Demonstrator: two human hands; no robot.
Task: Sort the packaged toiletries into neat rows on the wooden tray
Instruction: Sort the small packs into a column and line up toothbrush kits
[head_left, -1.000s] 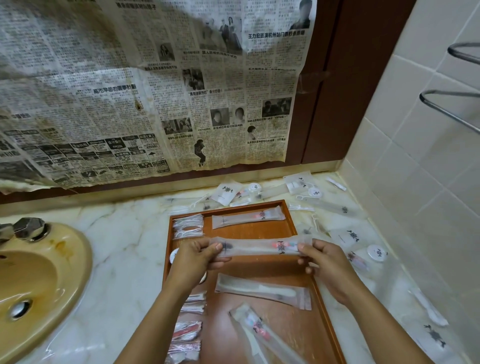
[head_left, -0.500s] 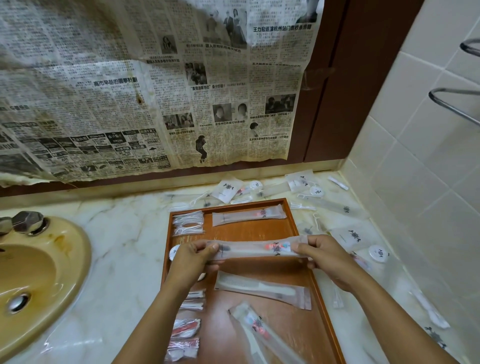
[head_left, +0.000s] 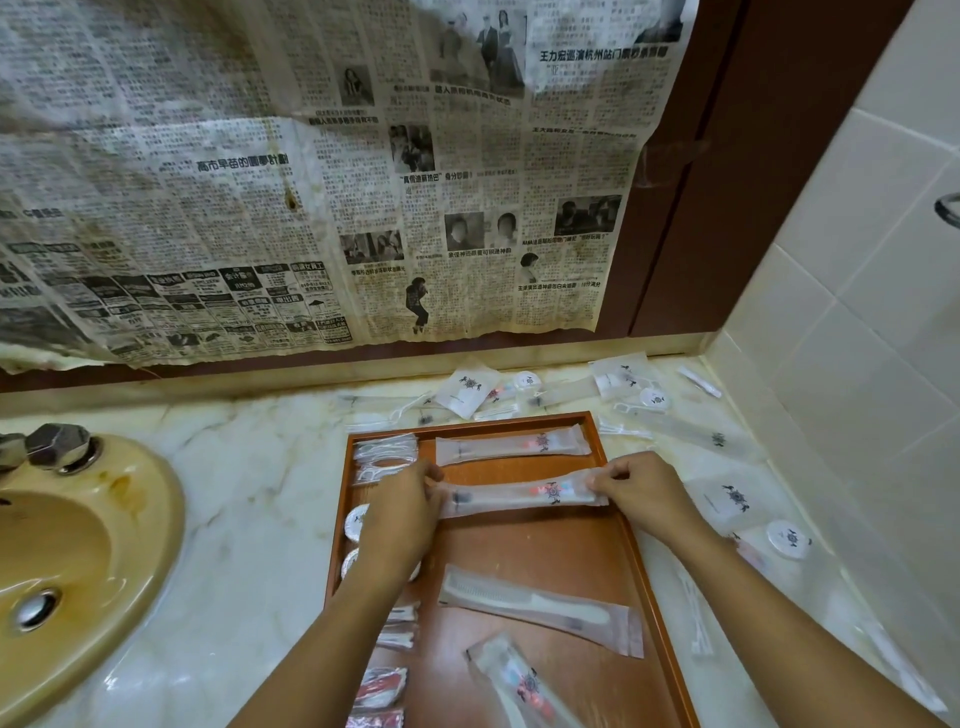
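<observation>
I have the long toothbrush packet pinched at both ends, left hand on its left tip and right hand curled on its right tip. Over the last second I have carried it up the frame from mid-tray and lowered it, so it now lies just below the first toothbrush packet at the top of the wooden tray, nearly parallel to it. I judge row 2 is close to set; a small squaring and I can let go. Below, the comb packet lies slanted and another toothbrush packet sits askew at the bottom. Loose sachets wait on the marble counter at right.
</observation>
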